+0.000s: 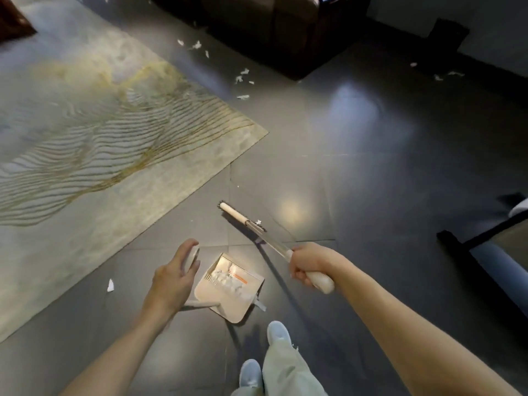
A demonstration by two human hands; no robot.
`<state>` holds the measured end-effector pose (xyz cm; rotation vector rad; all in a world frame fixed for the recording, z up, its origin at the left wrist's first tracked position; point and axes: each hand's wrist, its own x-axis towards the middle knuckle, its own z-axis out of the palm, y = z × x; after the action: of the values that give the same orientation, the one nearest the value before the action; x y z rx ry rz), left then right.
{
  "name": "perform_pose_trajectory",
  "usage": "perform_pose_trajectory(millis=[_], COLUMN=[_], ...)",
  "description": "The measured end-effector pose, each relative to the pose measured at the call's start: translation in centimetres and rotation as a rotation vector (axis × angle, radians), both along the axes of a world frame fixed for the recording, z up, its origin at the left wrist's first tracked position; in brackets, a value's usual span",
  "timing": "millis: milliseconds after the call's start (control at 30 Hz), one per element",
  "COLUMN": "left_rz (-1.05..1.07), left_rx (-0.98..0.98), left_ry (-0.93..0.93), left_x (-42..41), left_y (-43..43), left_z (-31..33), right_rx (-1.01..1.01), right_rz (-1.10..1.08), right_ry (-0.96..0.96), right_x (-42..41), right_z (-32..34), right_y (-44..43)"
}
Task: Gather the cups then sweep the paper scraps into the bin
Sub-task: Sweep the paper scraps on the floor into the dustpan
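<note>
My right hand (pixel 310 267) grips the cream handle of a broom (pixel 233 212), whose head rests on the dark floor ahead of me with a paper scrap (pixel 258 222) beside it. A beige dustpan (pixel 228 307) stands on the floor between my hands and holds a heap of white paper scraps (pixel 228 281). My left hand (pixel 174 277) curls around the round top of the dustpan handle (pixel 195 253). One loose scrap (pixel 110 285) lies left of the dustpan by the rug edge. More scraps (pixel 243 78) are scattered farther off near the sofa. No cups or bin are in view.
A pale rug with gold lines (pixel 100 144) covers the left. A dark sofa (pixel 271 30) stands at the top, with scraps (pixel 448 75) to its right. A dark-framed piece of furniture (pixel 468 252) juts in at the right. My feet (pixel 277 332) are just behind the dustpan.
</note>
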<state>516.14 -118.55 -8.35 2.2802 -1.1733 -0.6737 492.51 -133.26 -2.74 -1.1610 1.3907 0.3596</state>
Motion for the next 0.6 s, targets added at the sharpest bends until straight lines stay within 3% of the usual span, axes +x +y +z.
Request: perform_pose_trajectory(millis=[233, 433, 600], left_rz=[0.175, 0.235, 0.224], left_rx=[-0.016, -0.060, -0.042], left_ry=[0.038, 0.031, 0.053], left_x=[2.8, 2.8, 2.3], left_y=[-2.8, -6.0, -6.9], left_z=[-1.8, -2.6, -2.2], right_rx=[-0.201, -0.068, 0.061], right_rz=[0.348, 0.474, 0.520], right_ry=[0.148, 0.207, 0.151], right_x=[2.4, 3.3, 3.8], right_z=[-3.5, -5.7, -3.0], right_y=[-8.6, -8.8, -4.3])
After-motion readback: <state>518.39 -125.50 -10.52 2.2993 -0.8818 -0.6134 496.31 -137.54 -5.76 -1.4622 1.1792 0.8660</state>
